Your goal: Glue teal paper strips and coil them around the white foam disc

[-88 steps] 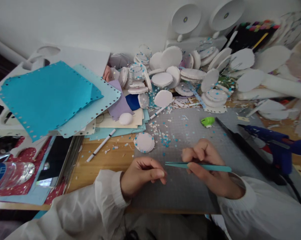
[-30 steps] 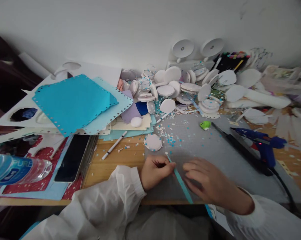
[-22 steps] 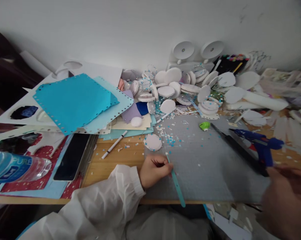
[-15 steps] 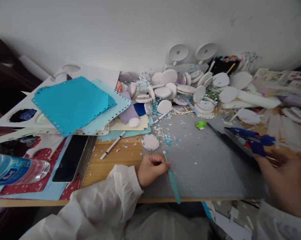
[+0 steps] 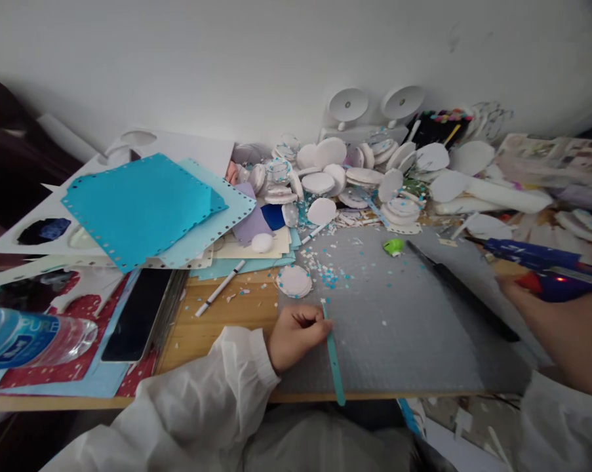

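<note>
My left hand (image 5: 298, 335) rests on the grey mat (image 5: 398, 314), closed in a pinch on a slim flat teal stick (image 5: 335, 367). A small white piece shows at the stick's upper tip. At the right edge, my right hand (image 5: 561, 328) is wrapped round a blue glue gun (image 5: 532, 252) with a red trigger and a lit red light. The gun's nozzle points left; its rear is out of frame. Just beyond my left hand lies a white disc (image 5: 294, 281) with small blue bits around its rim. Blue and white confetti (image 5: 328, 272) is scattered near it.
A long black-handled tool (image 5: 473, 298) lies slanted on the mat, near a small green object (image 5: 393, 246). White discs (image 5: 330, 152) are heaped at the back. Blue paper (image 5: 148, 203), a phone (image 5: 137, 314), a white pen (image 5: 220, 288) and a water bottle (image 5: 35, 337) lie left.
My right hand has moved right with the glue gun, away from the black-handled tool. My left hand stays in place with the teal stick, whose lower end has swung slightly left.
</note>
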The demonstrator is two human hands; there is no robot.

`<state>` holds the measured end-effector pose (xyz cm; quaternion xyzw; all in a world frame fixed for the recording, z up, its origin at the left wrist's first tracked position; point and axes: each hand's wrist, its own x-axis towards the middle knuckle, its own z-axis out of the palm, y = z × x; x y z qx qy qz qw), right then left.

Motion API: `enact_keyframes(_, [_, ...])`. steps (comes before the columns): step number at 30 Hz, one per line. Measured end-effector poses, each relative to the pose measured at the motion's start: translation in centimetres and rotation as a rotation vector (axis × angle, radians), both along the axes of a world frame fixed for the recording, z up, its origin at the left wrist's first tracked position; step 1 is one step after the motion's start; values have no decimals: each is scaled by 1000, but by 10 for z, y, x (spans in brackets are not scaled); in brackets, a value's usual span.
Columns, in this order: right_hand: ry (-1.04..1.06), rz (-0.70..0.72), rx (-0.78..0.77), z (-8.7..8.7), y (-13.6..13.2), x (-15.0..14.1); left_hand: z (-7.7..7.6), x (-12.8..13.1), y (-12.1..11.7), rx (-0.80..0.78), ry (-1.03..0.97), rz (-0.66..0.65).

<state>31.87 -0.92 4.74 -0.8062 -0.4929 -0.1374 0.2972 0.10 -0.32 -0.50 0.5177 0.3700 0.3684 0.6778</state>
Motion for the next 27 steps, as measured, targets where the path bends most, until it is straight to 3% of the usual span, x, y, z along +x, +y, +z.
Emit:
enact_keyframes(3, [296,-19,-25,15,3,-21,1,0,0,0,22,10])
enact_keyframes(5, [450,9,-86,14,9,-33,2,-1,0,12,46,15])
enact_keyframes(7, [542,145,-116,6,17,-47,3,-1,0,48,78,24])
enact_keyframes(10, [575,412,-100,-10,30,-71,4,-2,-1,119,126,41])
enact_keyframes(13, [552,547,-57,-25,42,-93,3,-3,-2,177,143,33])
enact_keyframes(20, [598,729,-87,-53,44,-104,-4,-7,-1,258,120,-27])
enact_keyframes(27, [661,786,-133,-57,35,-105,1,-7,0,265,169,-34])
